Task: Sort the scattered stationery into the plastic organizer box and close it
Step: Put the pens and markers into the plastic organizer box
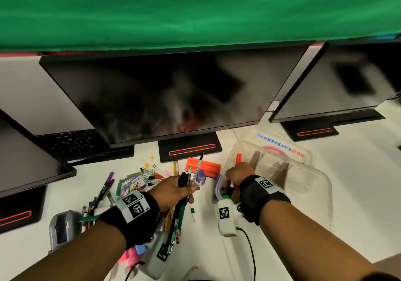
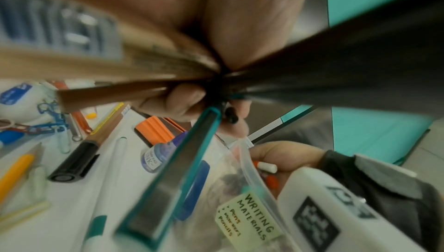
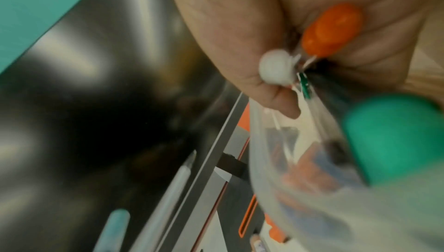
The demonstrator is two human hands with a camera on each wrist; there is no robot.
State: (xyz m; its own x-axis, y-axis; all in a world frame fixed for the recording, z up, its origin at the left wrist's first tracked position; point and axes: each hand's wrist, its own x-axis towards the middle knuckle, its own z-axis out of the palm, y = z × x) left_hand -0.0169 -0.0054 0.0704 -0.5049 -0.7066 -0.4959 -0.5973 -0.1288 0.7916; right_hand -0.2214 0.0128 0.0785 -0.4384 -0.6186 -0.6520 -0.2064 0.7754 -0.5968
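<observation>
Head view shows the left hand [image 1: 173,190] clutching a fanned bundle of pens [image 1: 188,185] over the desk, the right hand [image 1: 237,172] gripping markers [image 1: 238,158] inside the open organizer box [image 1: 312,185]. Splayed pens could slip and scatter again.

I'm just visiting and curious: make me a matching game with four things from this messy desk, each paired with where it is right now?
Things:
1. bundle of pens
2. orange-capped marker
3. purple ink bottle
4. yellow label

Places:
A. stuck on the organizer box wall
B. gripped in the left hand
C. standing on the desk beside the orange block
D. held by the right hand over the box

Pairs: 1-B, 2-D, 3-C, 4-A
</observation>
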